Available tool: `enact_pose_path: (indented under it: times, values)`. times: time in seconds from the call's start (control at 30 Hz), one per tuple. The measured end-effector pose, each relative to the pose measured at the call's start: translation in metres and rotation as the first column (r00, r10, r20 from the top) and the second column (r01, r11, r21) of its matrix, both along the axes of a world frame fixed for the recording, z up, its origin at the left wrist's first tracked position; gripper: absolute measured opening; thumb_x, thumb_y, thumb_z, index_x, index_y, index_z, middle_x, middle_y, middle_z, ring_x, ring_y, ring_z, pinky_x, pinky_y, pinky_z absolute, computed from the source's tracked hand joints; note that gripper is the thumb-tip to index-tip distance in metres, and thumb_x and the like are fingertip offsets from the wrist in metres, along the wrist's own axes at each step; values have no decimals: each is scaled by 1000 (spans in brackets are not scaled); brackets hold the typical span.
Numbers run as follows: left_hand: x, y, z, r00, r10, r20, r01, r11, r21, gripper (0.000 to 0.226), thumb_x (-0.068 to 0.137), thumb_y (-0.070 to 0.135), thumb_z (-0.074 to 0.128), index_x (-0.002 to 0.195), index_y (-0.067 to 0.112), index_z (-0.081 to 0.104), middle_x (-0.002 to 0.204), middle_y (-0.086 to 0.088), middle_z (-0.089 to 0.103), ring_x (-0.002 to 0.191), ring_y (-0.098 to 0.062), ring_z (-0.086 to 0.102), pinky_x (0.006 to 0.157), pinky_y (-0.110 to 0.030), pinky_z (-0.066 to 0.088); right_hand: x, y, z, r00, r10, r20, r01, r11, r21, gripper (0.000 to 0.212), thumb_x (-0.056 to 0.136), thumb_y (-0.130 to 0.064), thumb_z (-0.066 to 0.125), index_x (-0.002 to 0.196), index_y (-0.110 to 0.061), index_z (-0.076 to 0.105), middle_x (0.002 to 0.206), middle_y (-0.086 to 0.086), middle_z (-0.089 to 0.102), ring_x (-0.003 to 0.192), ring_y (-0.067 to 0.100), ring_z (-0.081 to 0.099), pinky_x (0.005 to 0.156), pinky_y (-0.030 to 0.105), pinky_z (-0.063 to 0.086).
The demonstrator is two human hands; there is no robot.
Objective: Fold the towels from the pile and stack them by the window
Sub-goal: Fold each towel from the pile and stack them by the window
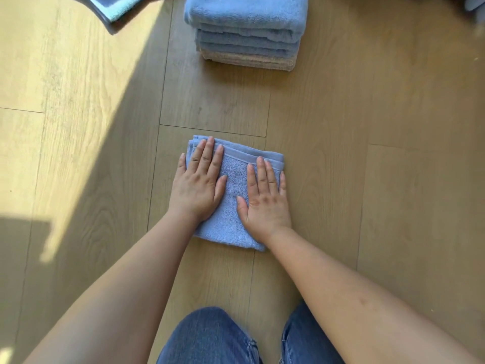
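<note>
A small blue towel, folded into a square, lies on the wooden floor in front of my knees. My left hand presses flat on its left half with straight fingers. On the right half, my right hand lies flat the same way. Straight ahead stands a stack of folded towels, several blue ones over a beige one at the bottom.
A light blue towel shows at the top left edge, in sunlight. Grey cloth peeks in at the top right corner. A sunlit patch covers the wooden floor on the left. My jeans-clad knees are at the bottom.
</note>
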State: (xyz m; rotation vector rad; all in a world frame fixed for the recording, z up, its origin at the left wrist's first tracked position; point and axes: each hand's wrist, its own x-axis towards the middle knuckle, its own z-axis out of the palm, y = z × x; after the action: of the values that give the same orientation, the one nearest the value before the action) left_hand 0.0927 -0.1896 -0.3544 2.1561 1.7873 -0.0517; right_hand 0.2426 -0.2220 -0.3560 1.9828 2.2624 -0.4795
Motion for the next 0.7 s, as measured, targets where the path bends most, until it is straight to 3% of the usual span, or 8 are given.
enact_pose_path:
  times: [0.07, 0.13, 0.2, 0.33, 0.4, 0.5, 0.6, 0.7]
  values:
    - [0, 0, 5, 1000, 8, -19, -9, 999, -49, 65, 82, 50, -1, 138, 17, -9, 155, -1, -1, 142, -13, -2, 115, -45, 8, 3, 6, 9, 998, 64, 28, -62, 996, -59, 74, 83, -46, 17, 146, -7, 15, 153, 13, 19, 142, 25, 18, 115, 45, 4]
    - [-4, -5, 10, 998, 28, -47, -33, 994, -104, 73, 77, 55, -4, 140, 18, -9, 156, -3, -2, 145, -17, 0, 114, -44, 12, 15, 16, 17, 986, 163, 32, -155, 972, -176, 70, 87, -51, 4, 145, -14, -11, 155, 5, -14, 145, 18, -8, 112, 39, -13]
    - [-13, -16, 19, 995, 57, -77, -70, 981, -179, 84, 72, 59, -7, 145, 17, -6, 156, -4, -7, 145, -20, 0, 113, -41, 15, 27, 31, 27, 972, 226, 62, -205, 948, -243, 65, 96, -50, 13, 145, -19, -16, 154, 3, -23, 143, 16, -19, 114, 37, -14]
    - [-19, -50, 37, 995, 87, -44, -97, 928, -360, 92, 69, 64, -4, 148, 17, -1, 157, -10, -1, 144, -23, 7, 114, -36, 16, 38, 37, 48, 989, 141, 32, -126, 947, -297, 66, 97, -48, 24, 146, -26, -15, 153, 8, -26, 142, 24, -21, 117, 42, -4]
    - [-11, -64, 44, 960, 258, 106, -195, 894, -404, 81, 83, 59, 26, 148, 15, 4, 156, -9, 4, 144, -23, 9, 114, -34, 15, 40, 21, 55, 999, 16, -36, -29, 924, -381, 67, 97, -47, 26, 145, -27, -16, 152, 9, -28, 143, 27, -15, 116, 41, 5]
    - [8, -78, 51, 766, 554, 327, -406, 811, -422, 86, 78, 33, 57, 147, 7, 12, 153, -11, 17, 141, -25, 14, 114, -33, 12, 42, -12, 59, 988, -126, -87, 73, 887, -455, 66, 98, -44, 26, 146, -26, -15, 154, 13, -21, 144, 28, 2, 116, 38, 8]
    - [22, -86, 54, 568, 746, 349, -543, 658, -522, 88, 67, 25, 57, 144, 3, 20, 147, -13, 29, 136, -27, 24, 112, -34, 19, 39, -40, 57, 939, -292, -183, 172, 856, -487, 68, 97, -37, 35, 147, -26, -11, 156, 12, -5, 142, 27, 13, 114, 36, 15]
    - [25, -85, 55, 482, 803, 350, -591, 594, -547, 73, 75, 10, 59, 141, 2, 27, 138, -18, 42, 127, -30, 39, 105, -35, 30, 36, -46, 56, 821, -465, -331, 219, 792, -570, 79, 91, -32, 50, 146, -36, -6, 152, 10, 11, 134, 27, 31, 109, 32, 29]
